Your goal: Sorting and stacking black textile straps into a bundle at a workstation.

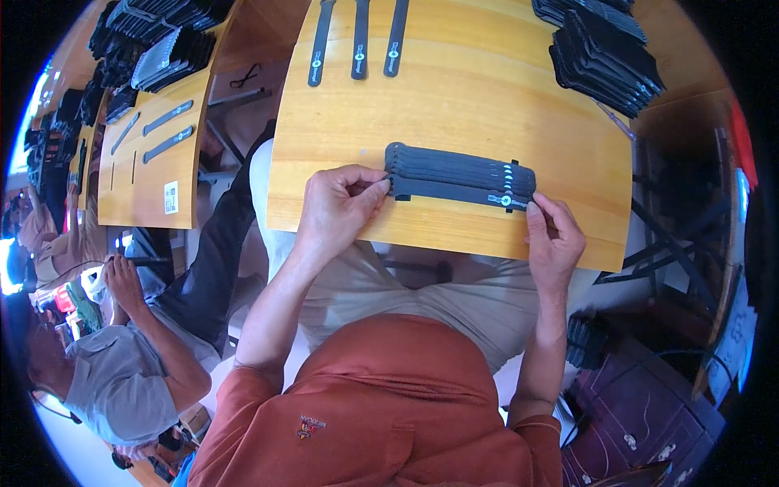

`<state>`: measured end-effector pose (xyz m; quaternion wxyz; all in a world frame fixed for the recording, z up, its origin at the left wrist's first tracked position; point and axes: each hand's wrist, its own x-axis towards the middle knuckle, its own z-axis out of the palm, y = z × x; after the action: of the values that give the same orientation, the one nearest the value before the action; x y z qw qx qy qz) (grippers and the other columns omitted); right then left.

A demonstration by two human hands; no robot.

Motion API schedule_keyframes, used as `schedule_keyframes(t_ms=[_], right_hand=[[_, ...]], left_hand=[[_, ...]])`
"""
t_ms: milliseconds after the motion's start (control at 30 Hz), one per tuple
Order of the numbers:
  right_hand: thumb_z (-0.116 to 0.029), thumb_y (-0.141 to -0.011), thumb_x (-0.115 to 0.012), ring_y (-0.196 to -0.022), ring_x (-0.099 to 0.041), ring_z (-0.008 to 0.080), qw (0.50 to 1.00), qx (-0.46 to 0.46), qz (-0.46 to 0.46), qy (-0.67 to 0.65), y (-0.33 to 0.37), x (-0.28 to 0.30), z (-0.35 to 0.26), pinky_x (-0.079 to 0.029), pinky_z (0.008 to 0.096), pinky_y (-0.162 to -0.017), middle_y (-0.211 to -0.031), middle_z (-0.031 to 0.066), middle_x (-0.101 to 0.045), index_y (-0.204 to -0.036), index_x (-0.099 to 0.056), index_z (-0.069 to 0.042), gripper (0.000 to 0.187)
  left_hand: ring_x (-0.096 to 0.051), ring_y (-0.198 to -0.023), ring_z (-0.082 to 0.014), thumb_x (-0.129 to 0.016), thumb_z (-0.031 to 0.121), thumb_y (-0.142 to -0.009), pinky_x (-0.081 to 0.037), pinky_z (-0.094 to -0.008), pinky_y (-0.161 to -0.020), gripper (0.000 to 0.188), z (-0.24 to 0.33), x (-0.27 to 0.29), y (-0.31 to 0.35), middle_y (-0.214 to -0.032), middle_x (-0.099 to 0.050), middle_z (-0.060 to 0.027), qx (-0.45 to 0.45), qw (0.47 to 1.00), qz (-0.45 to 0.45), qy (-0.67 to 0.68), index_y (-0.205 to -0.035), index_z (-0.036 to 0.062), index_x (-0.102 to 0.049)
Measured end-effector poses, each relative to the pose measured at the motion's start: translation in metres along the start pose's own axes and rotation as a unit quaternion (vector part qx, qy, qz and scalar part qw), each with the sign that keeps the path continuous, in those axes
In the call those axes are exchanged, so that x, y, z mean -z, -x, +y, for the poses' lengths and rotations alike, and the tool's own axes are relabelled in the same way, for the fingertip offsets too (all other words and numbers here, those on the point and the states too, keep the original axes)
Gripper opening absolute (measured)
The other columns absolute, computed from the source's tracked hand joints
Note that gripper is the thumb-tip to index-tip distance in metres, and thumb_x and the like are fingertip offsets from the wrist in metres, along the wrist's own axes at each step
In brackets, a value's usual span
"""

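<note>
The left hand (341, 207) is pinching the left end of the front strap (446, 192) between thumb and fingers, and the right hand (557, 234) is closing thumb and fingertips on its right end. This strap is lying nearest the person in an overlapping stack of dark straps (450, 165), which is resting near the front edge of the wooden worktop (341, 122). Toward its right end the front strap is showing a round white emblem with white lettering on both sides; on the straps behind, only slivers of the emblem are peeking out, forming a short pale column.

Three separate straps (360, 36) are lying side by side at the far left of the worktop, each carrying the same kind of white mark at its near end. A thick pile of dark straps (604, 65) is sitting at the far right, with small white print showing on its lower edge.

On the neighbouring worktop (118, 207), two loose straps (168, 144) are bearing white print beside a white printed label (171, 198). The person is wearing a rust-red shirt (357, 454) showing a small coloured emblem (307, 428) with lettering.
</note>
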<state>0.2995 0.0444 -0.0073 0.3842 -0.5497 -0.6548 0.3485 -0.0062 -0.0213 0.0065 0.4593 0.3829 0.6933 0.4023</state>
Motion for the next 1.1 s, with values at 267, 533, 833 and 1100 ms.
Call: schedule_keyframes(t_ms=[267,533,833,1100], right_hand=[[-0.002,-0.093,-0.073,-0.080,-0.067,0.0127,1.000,0.013,0.007,0.007,-0.0007,-0.0006,-0.0023,-0.053,0.0249,-0.069,-0.093,0.0099,-0.072,-0.108,-0.075,0.004,0.016],[-0.001,-0.092,-0.074,-0.075,-0.066,0.0128,0.998,0.052,0.018,0.012,-0.0017,-0.0032,-0.0021,-0.053,0.0257,-0.065,-0.088,0.0103,-0.071,-0.106,-0.075,0.003,0.015],[-0.001,-0.092,-0.074,-0.074,-0.067,0.0134,0.998,0.045,0.018,0.046,-0.0038,-0.0036,-0.0054,-0.053,0.0261,-0.065,-0.088,0.0111,-0.072,-0.107,-0.076,0.004,0.015],[-0.003,-0.093,-0.074,-0.076,-0.068,0.0146,0.997,0.042,0.004,0.057,-0.0052,-0.0020,-0.0059,-0.054,0.0271,-0.066,-0.089,0.0119,-0.072,-0.106,-0.076,0.004,0.015]], left_hand=[[-0.061,-0.066,-0.0052,-0.073,0.006,-0.097,-0.051,-0.0207,-0.060,0.014,0.0036,-0.0023,-0.0003,-0.079,-0.071,-0.0023,0.009,1.000,0.007,-0.017,-0.105,-0.0055,-0.075],[-0.061,-0.062,-0.0055,-0.073,0.004,-0.096,-0.049,-0.0231,-0.057,0.013,0.0012,-0.0028,-0.0011,-0.072,-0.071,-0.0040,0.008,1.000,0.021,0.000,-0.102,-0.0066,-0.076],[-0.058,-0.062,-0.0040,-0.072,0.005,-0.097,-0.048,-0.0200,-0.057,0.012,0.0028,-0.0015,-0.0009,-0.075,-0.069,-0.0010,0.004,1.000,0.002,-0.018,-0.102,-0.0053,-0.075],[-0.059,-0.063,-0.0039,-0.073,0.006,-0.097,-0.049,-0.0197,-0.058,0.013,0.0009,-0.0020,-0.0008,-0.075,-0.069,-0.0011,0.001,1.000,0.008,-0.022,-0.104,-0.0056,-0.075]])
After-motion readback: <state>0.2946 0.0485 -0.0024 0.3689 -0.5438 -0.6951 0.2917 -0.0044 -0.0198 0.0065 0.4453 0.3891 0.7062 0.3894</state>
